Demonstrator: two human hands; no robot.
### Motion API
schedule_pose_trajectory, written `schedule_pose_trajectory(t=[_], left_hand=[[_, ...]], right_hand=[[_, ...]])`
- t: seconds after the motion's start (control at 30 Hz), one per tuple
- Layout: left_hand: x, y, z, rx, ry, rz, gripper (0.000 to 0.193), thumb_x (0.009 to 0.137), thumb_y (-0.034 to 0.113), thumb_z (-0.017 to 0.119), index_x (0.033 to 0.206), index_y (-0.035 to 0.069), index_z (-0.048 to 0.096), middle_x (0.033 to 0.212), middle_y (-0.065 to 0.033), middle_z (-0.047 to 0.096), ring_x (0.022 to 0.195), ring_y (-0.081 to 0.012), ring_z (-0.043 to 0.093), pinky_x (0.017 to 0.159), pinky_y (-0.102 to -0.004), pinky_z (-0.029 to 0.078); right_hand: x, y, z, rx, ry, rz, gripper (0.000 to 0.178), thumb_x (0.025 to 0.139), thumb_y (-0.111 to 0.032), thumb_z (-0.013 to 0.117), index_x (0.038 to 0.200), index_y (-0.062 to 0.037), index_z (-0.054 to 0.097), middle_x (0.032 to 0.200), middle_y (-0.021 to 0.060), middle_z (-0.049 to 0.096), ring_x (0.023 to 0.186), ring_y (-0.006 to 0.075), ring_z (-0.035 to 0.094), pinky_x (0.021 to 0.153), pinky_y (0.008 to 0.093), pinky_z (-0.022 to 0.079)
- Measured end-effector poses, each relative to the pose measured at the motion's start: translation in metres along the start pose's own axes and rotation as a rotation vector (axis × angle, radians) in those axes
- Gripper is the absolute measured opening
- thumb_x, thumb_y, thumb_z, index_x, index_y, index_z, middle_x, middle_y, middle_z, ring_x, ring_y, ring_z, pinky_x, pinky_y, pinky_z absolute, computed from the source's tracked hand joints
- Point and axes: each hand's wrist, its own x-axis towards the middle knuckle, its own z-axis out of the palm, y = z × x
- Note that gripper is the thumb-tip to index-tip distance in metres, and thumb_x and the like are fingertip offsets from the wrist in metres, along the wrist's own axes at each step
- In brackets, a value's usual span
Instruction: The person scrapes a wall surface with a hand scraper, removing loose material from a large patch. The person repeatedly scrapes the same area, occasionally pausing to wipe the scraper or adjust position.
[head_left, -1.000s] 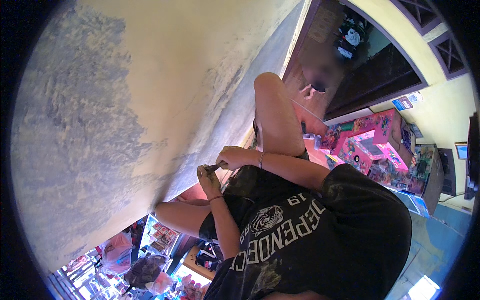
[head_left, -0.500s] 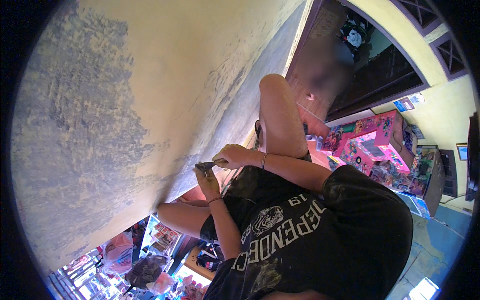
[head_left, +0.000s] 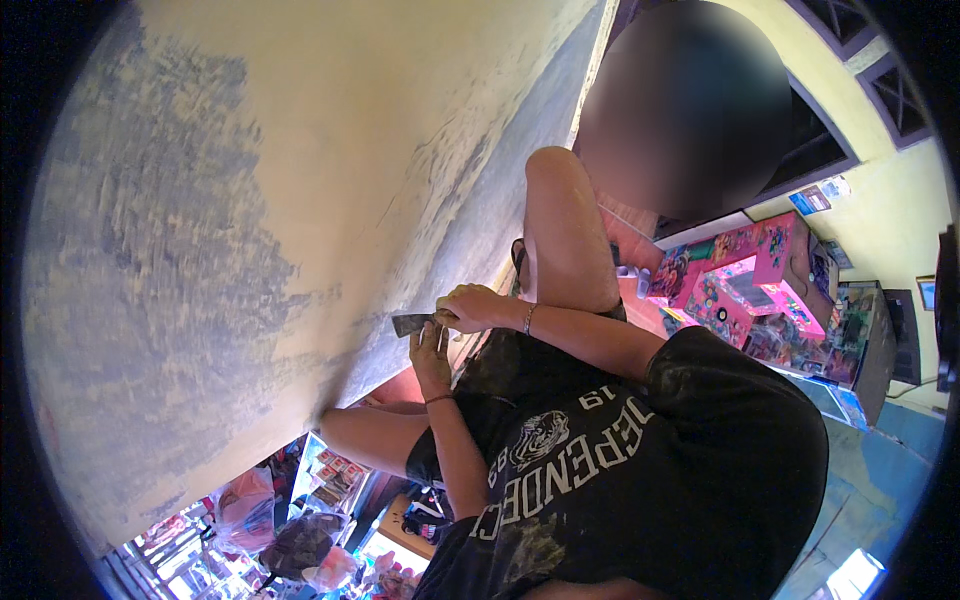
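My right hand (head_left: 468,306) is closed round the handle end of a putty knife with a flat, dark grey blade (head_left: 408,325). From below, the fingers of my left hand (head_left: 431,358) press against the blade close to the handle. Pale smears mark my fingers. Just past the blade rises a wall (head_left: 340,180), cream with rough grey patches spread over it. The blade's wide end points toward the wall and looks apart from it.
My bent knees (head_left: 560,200) frame my hands. A blurred person (head_left: 685,110) is at the doorway, upper right. Beyond my right arm stands a pink decorated cabinet (head_left: 760,270). Plastic bags (head_left: 245,510) and a goods display case (head_left: 335,475) are at lower left.
My left fingers have slid from the blade's far end back toward the handle, uncovering the blade. The blurred person now fills more of the doorway.
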Motion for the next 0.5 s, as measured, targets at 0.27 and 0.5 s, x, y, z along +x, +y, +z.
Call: schedule_pose_trajectory(t=[0.27, 0.5], left_hand=[[-0.011, 0.058, 0.054, 0.1, 0.172, 0.148, 0.035, 0.108, 0.032, 0.058, 0.117, 0.0, 0.064, 0.11, -0.0086, 0.068, 0.108, -0.0192, 0.064, 0.1, -0.039, 0.052], [-0.036, 0.139, 0.116, 0.444, 0.104, 0.409, 0.023, 0.103, 0.021, 0.067, 0.098, -0.001, 0.074, 0.095, -0.0015, 0.069, 0.087, -0.0098, 0.058, 0.084, -0.0282, 0.049]], right_hand=[[-0.003, -0.01, -0.031, 0.31, -0.281, 0.08, 0.032, 0.097, -0.034, 0.065, 0.098, -0.0028, 0.055, 0.078, 0.0148, 0.068, 0.074, 0.0336, 0.069, 0.067, 0.0454, 0.051], [-0.001, -0.028, -0.139, 0.313, -0.514, -0.289, 0.035, 0.089, -0.035, 0.078, 0.097, -0.0037, 0.063, 0.076, 0.0088, 0.07, 0.067, 0.0233, 0.07, 0.063, 0.0384, 0.053]])
